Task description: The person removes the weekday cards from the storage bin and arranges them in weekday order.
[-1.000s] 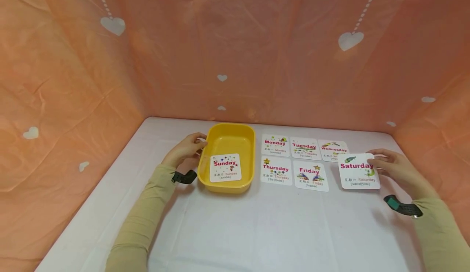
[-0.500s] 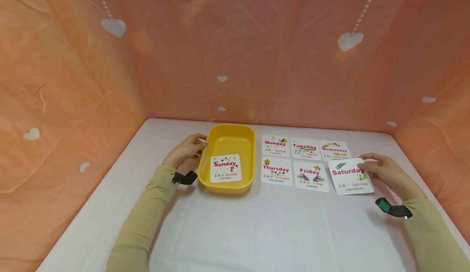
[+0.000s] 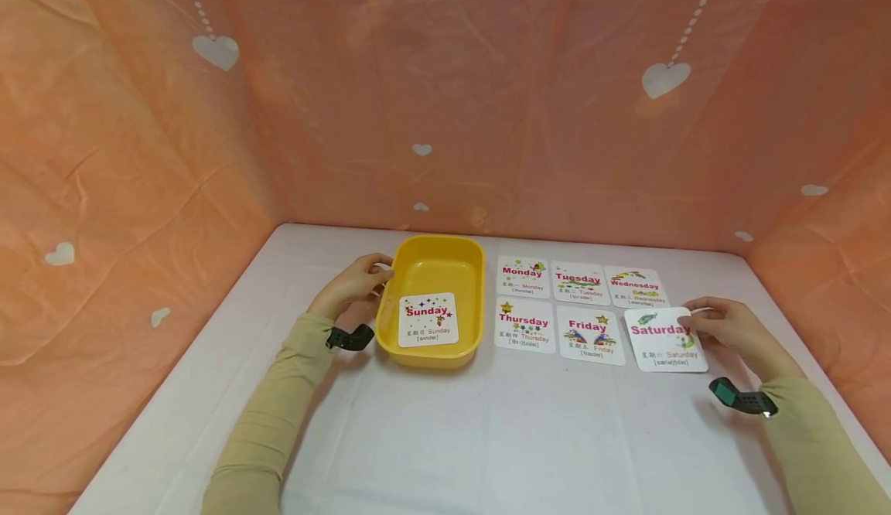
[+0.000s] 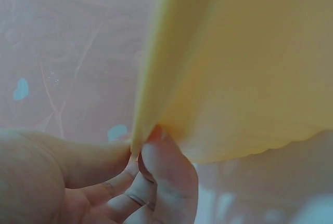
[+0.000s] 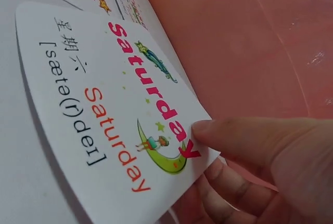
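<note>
In the head view my left hand (image 3: 353, 283) is at the left side of a yellow plastic tub (image 3: 466, 345). The left wrist view shows thumb and fingers pinching the tub's rim (image 4: 148, 99). A "Sunday" card (image 3: 428, 320) lies inside the tub. My right hand (image 3: 731, 331) pinches the right edge of the "Saturday" card (image 3: 664, 342), its thumb on the printed face and the other fingers underneath, as the right wrist view shows. That card sits just right of the "Friday" card (image 3: 592, 335), its right side tilted up slightly.
Right of the tub, a top row holds the cards "Monday" (image 3: 523, 277), "Tuesday" (image 3: 581, 283) and "Wednesday" (image 3: 635, 288). The "Thursday" card (image 3: 525, 325) lies below "Monday", left of "Friday". An orange cloth with hearts (image 3: 543, 151) stands behind the white table (image 3: 473, 438).
My right hand has moved left and down with the "Saturday" card, bringing it beside "Friday" and uncovering "Wednesday". My left hand stays at the tub.
</note>
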Demonstrator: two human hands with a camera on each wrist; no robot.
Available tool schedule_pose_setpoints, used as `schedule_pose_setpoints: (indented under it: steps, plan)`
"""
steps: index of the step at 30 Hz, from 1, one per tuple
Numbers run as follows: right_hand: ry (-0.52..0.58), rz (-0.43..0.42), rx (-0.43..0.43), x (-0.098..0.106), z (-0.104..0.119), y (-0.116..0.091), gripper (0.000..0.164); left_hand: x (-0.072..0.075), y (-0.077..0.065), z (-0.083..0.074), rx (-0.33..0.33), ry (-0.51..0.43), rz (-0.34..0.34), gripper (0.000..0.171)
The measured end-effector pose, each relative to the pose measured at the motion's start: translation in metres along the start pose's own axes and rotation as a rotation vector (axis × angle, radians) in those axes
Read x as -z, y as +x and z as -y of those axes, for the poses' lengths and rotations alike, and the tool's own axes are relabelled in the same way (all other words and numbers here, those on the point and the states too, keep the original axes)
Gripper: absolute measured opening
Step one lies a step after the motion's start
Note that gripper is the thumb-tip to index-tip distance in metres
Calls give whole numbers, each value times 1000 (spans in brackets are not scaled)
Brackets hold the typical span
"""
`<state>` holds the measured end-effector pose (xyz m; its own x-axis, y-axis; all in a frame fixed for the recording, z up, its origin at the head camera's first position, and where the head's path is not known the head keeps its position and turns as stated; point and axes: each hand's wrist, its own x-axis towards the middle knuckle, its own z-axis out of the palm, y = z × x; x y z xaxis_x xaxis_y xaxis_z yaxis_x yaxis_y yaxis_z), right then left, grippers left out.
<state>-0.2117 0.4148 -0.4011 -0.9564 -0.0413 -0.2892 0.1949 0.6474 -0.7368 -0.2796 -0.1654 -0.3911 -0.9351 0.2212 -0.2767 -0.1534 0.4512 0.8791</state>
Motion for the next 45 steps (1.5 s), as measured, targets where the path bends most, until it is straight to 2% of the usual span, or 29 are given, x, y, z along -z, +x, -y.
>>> schedule_pose_setpoints:
  steps: [5, 18, 33, 41, 45]
  plan:
    - [-57, -19, 14, -1, 1, -1, 62, 0, 0, -1, 1, 5, -1, 38]
    - [-109, -28, 4, -4, -1, 2, 57, 0, -2, -2, 8, -1, -5, 37]
    - [-97, -24, -39, -6, 0, 7, 53, 0, 1, 0, 14, 8, -10, 37]
    - [-124, -14, -58, -5, 5, 10, 51, 1, 0, 0, 17, 8, -13, 37]
    - [-93, 4, -80, -3, 8, 10, 50, 0, -1, -1, 26, 21, -13, 37]
